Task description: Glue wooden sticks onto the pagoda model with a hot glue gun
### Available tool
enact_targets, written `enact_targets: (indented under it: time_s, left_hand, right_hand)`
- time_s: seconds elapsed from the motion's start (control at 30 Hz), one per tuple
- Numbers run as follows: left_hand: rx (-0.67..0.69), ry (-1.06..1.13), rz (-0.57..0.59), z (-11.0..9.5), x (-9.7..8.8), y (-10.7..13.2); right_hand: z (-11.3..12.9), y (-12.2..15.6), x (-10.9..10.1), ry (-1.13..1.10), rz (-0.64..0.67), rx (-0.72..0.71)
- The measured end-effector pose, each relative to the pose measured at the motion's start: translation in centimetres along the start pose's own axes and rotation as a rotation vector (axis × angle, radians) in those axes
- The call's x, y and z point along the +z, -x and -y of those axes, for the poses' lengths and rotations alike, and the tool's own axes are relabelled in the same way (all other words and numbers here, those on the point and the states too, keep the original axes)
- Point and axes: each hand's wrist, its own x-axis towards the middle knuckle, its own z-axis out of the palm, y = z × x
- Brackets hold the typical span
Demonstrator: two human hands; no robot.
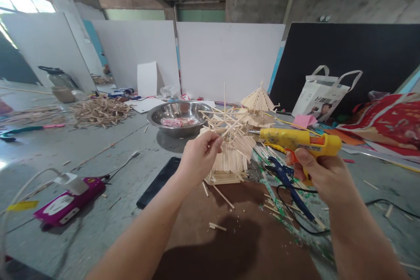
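Note:
My left hand [198,155] pinches a thin wooden stick [229,132] against the roof of a small house model built of wooden sticks [228,157]. My right hand [320,170] grips a yellow hot glue gun [297,139], its nozzle pointing left at the model's roof. A second stick model with a pointed roof [257,105] stands just behind. The house sits at the far edge of a brown board [229,227] on the grey floor.
A steel bowl [179,116] stands behind the model. A black phone [157,182] lies left of the board, a pink power bank [67,203] with white cable further left. Blue-handled scissors [288,186] lie under the glue gun. Stick piles [98,111], a white bag [323,94] and white boards lie beyond.

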Motion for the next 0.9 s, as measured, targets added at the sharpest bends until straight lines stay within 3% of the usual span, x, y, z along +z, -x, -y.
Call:
enact_targets:
  time_s: [0.2, 0.37, 0.63, 0.9]
  left_hand:
    - [-0.044, -0.097, -0.178, 1.4, -2.3, -0.8]
    - [-0.069, -0.133, -0.227, 2.0, -3.8, -2.3]
    - [-0.051, -0.08, -0.319, 2.7, -3.3, -4.6]
    - [-0.017, -0.03, -0.294, 3.5, -3.2, -4.8]
  right_hand:
    - [-0.3, -0.1, 0.3, -0.045, -0.008, -0.031]
    - [0.4, -1.3, 1.2, -0.079, 0.03, 0.024]
    - [3.3, -5.5, 4.3, 0.167, 0.201, -0.02]
    - [4.3, -6.7, 6.0, 0.12, 0.262, 0.066]
